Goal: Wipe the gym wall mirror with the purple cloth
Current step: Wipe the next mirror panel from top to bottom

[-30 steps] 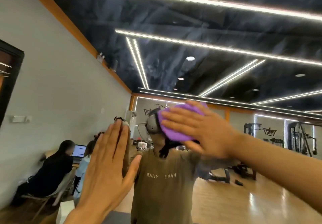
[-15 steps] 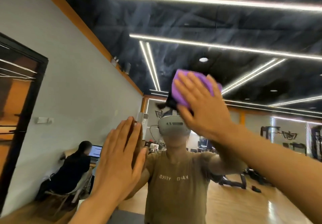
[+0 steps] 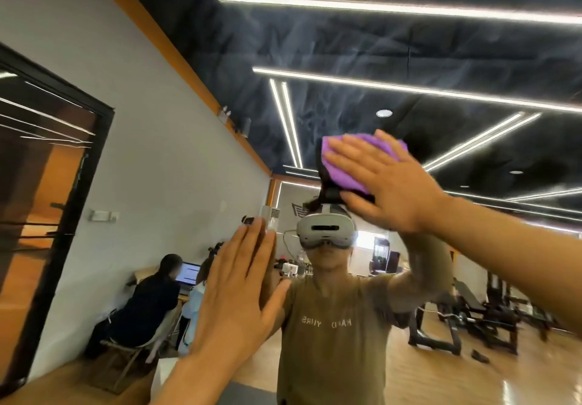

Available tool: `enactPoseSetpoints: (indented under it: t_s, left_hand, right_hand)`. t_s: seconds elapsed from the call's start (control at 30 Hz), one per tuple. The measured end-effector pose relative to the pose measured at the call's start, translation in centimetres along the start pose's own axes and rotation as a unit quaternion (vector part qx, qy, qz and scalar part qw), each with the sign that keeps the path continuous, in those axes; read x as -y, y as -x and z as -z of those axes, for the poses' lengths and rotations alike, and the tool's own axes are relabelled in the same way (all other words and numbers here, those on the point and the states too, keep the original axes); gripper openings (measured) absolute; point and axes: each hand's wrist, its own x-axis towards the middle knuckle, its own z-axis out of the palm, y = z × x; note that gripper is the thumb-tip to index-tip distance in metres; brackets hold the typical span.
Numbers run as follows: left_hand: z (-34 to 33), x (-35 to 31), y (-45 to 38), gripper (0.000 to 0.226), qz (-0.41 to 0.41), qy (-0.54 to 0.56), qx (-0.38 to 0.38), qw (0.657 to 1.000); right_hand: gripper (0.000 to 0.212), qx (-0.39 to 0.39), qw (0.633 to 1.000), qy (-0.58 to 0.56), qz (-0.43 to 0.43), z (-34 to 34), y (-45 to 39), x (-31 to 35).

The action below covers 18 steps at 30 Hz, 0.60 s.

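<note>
Head view: R hand (image 3: 387, 184) flat-fingered on fuzzy purple cloth (image 3: 346, 171), L hand (image 3: 239, 285) splayed on glossy mirror (image 3: 409, 58).

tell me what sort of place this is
Most likely a gym, seen reflected in a large wall mirror. Black metal weight machines stand on the glossy wooden floor, and long white strip lights cross the dark ceiling. The right hand presses a purple cloth against the glass.

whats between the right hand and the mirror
In the head view, the purple cloth lies between the right hand and the mirror.
</note>
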Motion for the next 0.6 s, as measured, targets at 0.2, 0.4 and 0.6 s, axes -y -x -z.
enactPoseSetpoints:
  t_s: [0.2,0.4,0.6]
  left_hand:
    - [1.0,1.9,0.1,0.099,0.067,-0.038,-0.005,0.997]
    - [2.2,3.2,0.0,0.072,0.011,-0.089,0.030,0.996]
    - [2.4,4.5,0.0,0.058,-0.035,-0.084,0.016,0.996]
  right_hand:
    - [0.071,-0.079,0.977,-0.026,-0.196,0.8,-4.9,-1.0]
    - [0.062,-0.077,0.995,-0.031,-0.062,-2.6,-1.3,7.5]
    - [0.059,-0.009,0.995,0.001,0.103,-4.6,2.2,10.0]
